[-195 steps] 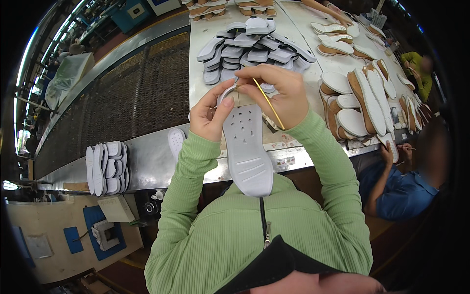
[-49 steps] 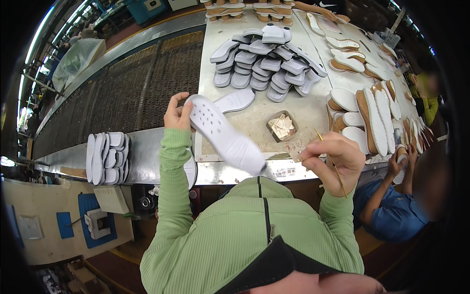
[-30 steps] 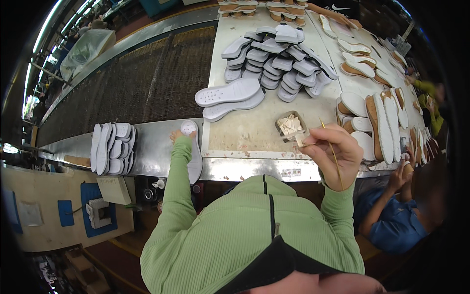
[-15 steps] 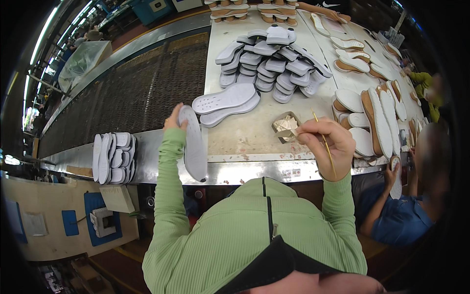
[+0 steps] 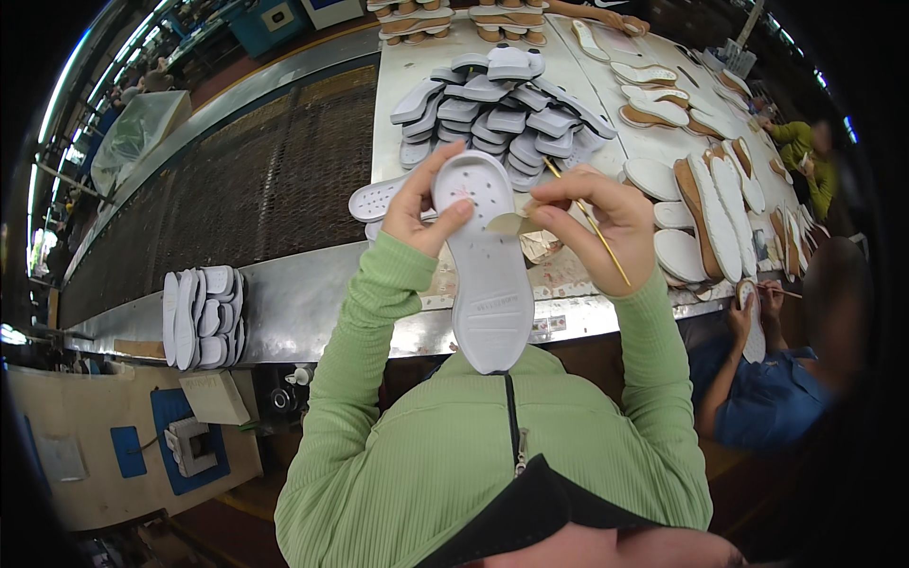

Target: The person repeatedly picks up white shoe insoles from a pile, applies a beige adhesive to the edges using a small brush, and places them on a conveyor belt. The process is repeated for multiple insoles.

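In the head view, grips the white sole [image 5: 492, 284] at its far end with the nearer left hand [image 5: 421, 210], long axis near to far. To its right, pinches a pale piece [image 5: 504, 224] and a yellow stick [image 5: 604, 244] in the right hand [image 5: 601, 220].

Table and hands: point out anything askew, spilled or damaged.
The heap of soles looks untidy: they lie crossed at mixed angles. The white sole in the left hand bears faint pinkish marks, possibly smudges. No spill or clear damage shows.
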Motion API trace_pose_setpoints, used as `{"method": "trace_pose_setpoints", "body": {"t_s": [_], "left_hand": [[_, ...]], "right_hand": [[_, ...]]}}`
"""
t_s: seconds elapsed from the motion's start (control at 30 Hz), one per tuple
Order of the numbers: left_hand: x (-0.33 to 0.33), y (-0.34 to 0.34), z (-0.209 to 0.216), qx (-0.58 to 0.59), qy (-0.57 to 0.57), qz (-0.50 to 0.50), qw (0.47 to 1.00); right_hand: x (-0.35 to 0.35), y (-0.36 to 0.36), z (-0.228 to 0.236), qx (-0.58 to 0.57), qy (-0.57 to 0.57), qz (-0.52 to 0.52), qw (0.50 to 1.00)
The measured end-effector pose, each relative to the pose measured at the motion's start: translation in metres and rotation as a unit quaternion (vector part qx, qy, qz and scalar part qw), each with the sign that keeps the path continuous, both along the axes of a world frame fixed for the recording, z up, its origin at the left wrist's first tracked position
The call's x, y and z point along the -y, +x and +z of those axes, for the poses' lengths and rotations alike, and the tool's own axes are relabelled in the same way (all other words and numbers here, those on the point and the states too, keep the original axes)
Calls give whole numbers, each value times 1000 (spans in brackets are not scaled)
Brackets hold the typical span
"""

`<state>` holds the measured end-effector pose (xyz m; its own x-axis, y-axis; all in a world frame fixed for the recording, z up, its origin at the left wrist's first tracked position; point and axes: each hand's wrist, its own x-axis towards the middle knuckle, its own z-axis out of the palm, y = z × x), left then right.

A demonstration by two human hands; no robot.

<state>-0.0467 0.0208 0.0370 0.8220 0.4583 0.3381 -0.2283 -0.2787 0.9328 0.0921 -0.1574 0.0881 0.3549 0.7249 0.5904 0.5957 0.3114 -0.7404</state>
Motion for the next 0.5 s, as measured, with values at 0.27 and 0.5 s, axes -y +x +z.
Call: {"method": "trace_pose_setpoints", "body": {"t_s": [0.27, 0.5], "left_hand": [[9, -5, 4, -71, -5, -75, 995], [6, -4, 5, -53, -61, -57, 995]], "right_hand": [[-32, 7, -11, 76, 44, 15, 996], [-53, 8, -15, 148, 83, 33, 985]]}}
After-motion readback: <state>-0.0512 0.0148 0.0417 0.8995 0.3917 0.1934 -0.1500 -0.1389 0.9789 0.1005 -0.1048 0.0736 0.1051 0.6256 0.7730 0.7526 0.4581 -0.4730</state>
